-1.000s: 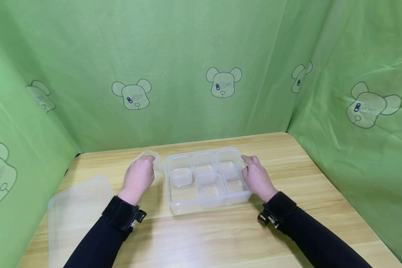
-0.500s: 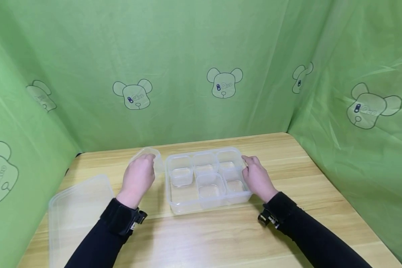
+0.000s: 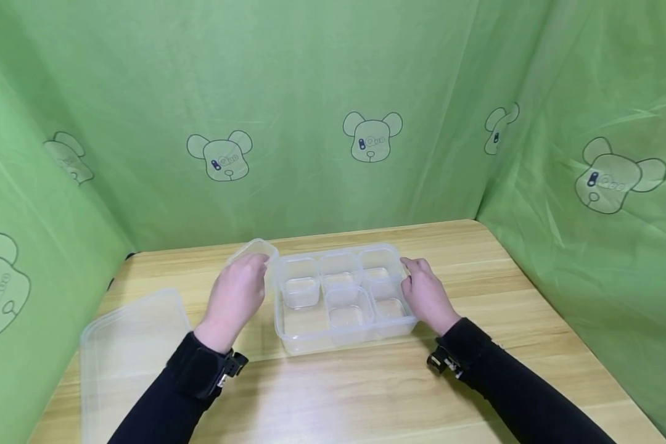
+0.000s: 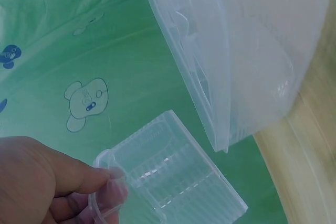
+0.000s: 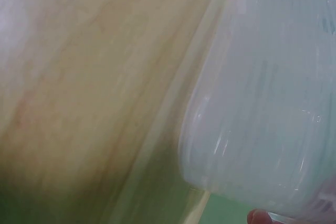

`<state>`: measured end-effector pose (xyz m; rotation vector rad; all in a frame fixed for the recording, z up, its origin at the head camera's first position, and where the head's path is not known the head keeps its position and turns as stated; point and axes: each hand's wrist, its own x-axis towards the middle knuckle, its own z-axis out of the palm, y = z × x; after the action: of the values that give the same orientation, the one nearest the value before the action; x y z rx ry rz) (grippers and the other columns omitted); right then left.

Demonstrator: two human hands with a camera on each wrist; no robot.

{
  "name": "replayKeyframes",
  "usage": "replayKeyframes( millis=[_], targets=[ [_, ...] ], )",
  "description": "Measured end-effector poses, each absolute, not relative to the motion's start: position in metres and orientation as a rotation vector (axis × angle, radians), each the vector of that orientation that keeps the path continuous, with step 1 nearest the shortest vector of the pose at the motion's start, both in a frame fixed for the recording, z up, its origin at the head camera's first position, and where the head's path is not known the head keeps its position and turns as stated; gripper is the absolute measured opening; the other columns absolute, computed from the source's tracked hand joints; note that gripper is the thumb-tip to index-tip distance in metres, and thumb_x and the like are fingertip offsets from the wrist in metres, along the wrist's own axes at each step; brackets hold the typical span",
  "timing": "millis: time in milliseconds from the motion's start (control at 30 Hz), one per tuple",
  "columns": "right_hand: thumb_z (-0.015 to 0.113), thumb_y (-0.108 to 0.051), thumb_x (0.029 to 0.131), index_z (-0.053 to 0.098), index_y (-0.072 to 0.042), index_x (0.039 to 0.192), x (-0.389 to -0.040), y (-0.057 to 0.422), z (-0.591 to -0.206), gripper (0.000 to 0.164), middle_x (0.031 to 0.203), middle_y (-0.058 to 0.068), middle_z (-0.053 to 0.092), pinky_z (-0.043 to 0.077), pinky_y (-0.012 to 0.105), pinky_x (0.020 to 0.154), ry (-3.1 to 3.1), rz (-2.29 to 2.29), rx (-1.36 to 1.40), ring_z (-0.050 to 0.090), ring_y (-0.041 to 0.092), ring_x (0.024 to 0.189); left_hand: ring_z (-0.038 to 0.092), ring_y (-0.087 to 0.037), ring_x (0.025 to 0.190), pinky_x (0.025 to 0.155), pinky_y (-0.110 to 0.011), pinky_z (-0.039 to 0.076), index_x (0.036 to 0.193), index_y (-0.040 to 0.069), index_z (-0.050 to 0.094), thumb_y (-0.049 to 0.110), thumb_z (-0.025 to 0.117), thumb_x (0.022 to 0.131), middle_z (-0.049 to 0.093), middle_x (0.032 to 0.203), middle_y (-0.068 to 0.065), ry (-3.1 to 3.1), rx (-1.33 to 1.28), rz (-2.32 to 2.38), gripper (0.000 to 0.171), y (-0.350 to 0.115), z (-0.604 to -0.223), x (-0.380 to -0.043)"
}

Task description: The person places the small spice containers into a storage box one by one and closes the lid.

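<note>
In the head view a large clear plastic storage box [image 3: 305,346] stands mid-table. Several small clear bins [image 3: 348,308] sit inside it, and its front left part shows bare bottom. My left hand [image 3: 235,296] pinches another small clear bin [image 4: 173,169] by its rim, thumb and fingers on the edge in the left wrist view. That bin is tilted in the air, just left of the box's back left corner. My right hand [image 3: 426,296] grips the right side of the storage box; the right wrist view shows mostly the box wall [image 5: 252,119] and a fingertip.
A large translucent lid [image 3: 127,364] lies on the wooden table [image 3: 322,401] at the left, partly behind my left forearm. Green curtains [image 3: 311,74] printed with bear heads enclose the back and both sides of the table.
My left hand has moved slightly right and away from me with the small bin, closer to the storage box. The right hand and the storage box have stayed put.
</note>
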<state>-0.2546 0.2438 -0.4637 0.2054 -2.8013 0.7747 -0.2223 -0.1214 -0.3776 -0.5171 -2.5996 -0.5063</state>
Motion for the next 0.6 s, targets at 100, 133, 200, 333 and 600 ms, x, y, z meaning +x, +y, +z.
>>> replayKeyframes(
  millis=[100, 133, 200, 333, 600],
  targets=[
    [0.046, 0.0, 0.096, 0.046, 0.008, 0.142, -0.254, 0.244, -0.463, 0.047, 0.127, 0.026, 0.05, 0.05, 0.036, 0.063, -2.803, 0.776, 0.207, 0.053, 0.021, 0.068, 0.069, -0.035, 0.098, 0.086, -0.046, 0.057, 0.111, -0.004, 0.067, -0.004, 0.062, 0.092, 0.071, 0.106, -0.019, -2.58, -0.549, -0.509, 0.02, -0.118, -0.379, -0.222],
    [0.046, 0.0, 0.096, 0.046, 0.008, 0.143, -0.254, 0.243, -0.463, 0.047, 0.127, 0.026, 0.05, 0.05, 0.036, 0.063, -2.804, 0.776, 0.206, 0.052, 0.021, 0.067, 0.069, -0.035, 0.098, 0.085, -0.046, 0.057, 0.111, -0.004, 0.067, -0.004, 0.062, 0.092, 0.071, 0.106, -0.019, -2.573, -0.559, -0.508, 0.02, -0.117, -0.38, -0.222],
    [0.046, 0.0, 0.096, 0.046, 0.008, 0.143, -0.254, 0.243, -0.462, 0.047, 0.127, 0.026, 0.05, 0.049, 0.035, 0.061, -2.804, 0.776, 0.206, 0.051, 0.02, 0.065, 0.069, -0.035, 0.097, 0.085, -0.045, 0.057, 0.11, -0.005, 0.067, -0.005, 0.062, 0.092, 0.071, 0.105, -0.019, -2.562, -0.574, -0.513, 0.02, -0.115, -0.382, -0.221],
    [0.045, 0.0, 0.096, 0.046, 0.008, 0.143, -0.254, 0.243, -0.463, 0.047, 0.127, 0.026, 0.05, 0.047, 0.033, 0.059, -2.804, 0.779, 0.207, 0.049, 0.019, 0.062, 0.07, -0.035, 0.095, 0.084, -0.044, 0.057, 0.11, -0.005, 0.068, -0.006, 0.062, 0.091, 0.071, 0.105, -0.019, -2.557, -0.595, -0.512, 0.02, -0.111, -0.384, -0.219],
    [0.045, 0.0, 0.097, 0.046, 0.008, 0.143, -0.254, 0.244, -0.464, 0.047, 0.126, 0.026, 0.05, 0.048, 0.035, 0.062, -2.805, 0.772, 0.206, 0.05, 0.02, 0.065, 0.07, -0.033, 0.094, 0.085, -0.044, 0.057, 0.112, -0.004, 0.068, -0.003, 0.064, 0.092, 0.071, 0.104, -0.018, -2.545, -0.649, -0.493, 0.021, -0.103, -0.38, -0.213]
  ],
)
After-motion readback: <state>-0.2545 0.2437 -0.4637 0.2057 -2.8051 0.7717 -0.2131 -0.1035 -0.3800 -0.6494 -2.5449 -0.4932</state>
